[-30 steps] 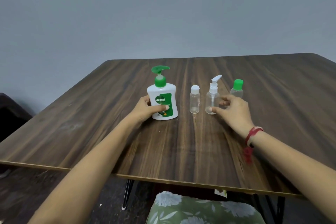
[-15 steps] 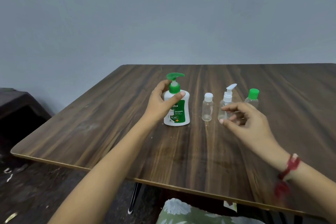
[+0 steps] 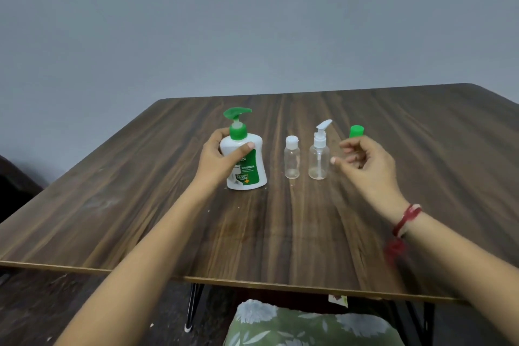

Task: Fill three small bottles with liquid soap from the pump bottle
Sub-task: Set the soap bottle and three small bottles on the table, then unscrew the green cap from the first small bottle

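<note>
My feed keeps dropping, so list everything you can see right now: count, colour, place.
pump bottle: 1, white with green pump, table left of centre
flip-cap bottle: 1, clear, white cap, right of pump bottle
small pump-top bottle: 1, clear, white pump, next right
green-capped bottle: 1, mostly hidden behind right hand
table: 1, dark wood grain
floral cushion: 1, green, below near edge
left hand: grip around pump bottle
right hand: empty, red wrist thread

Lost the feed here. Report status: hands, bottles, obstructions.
Left hand gripping pump bottle. Right hand empty, loosely curled beside spray bottle. All three small bottles capped, apparently unfilled. Nothing blocking.
</note>
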`<state>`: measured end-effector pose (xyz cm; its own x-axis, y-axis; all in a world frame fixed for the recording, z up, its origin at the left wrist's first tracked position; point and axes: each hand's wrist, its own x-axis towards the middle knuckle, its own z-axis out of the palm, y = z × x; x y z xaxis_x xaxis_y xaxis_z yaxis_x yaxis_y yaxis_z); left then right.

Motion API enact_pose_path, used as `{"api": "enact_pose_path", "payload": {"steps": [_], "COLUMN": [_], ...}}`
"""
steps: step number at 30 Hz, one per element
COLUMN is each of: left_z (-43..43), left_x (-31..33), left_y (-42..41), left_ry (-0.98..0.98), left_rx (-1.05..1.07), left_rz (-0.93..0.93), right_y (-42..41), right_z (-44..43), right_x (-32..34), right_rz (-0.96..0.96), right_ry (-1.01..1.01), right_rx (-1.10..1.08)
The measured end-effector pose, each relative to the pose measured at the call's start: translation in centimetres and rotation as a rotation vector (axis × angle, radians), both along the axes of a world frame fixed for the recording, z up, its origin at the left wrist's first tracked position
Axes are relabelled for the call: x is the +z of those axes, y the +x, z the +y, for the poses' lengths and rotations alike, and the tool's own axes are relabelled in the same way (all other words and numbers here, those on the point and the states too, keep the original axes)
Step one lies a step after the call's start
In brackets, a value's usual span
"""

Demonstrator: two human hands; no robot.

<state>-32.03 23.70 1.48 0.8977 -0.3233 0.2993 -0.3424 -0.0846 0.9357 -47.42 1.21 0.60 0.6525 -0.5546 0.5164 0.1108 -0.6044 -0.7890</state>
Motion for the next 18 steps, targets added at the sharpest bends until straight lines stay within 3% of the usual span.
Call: {"api": "enact_pose_path", "payload": {"steps": [6,11,18], "left_z": [0.5,0.9,1.7], "left_x": [-0.5,-0.5,-0.7], "left_y": [-0.2,-0.3,-0.5], "left_ry": [-0.030,-0.014,0.025], "left_rx": [0.053,0.080,0.118], "left_rz": [-0.023,-0.025,-0.040], "right_y": [0.2,1.8,2.9], "right_z": [-3.5,-6.1,-6.4], "right_x": [1.6,0.5,-0.9], "right_rz": [0.015,0.266,0.291], "right_ry": [-0.209,-0.127,0.024], "right_rx": [-0.242,-0.221,-0.076]}}
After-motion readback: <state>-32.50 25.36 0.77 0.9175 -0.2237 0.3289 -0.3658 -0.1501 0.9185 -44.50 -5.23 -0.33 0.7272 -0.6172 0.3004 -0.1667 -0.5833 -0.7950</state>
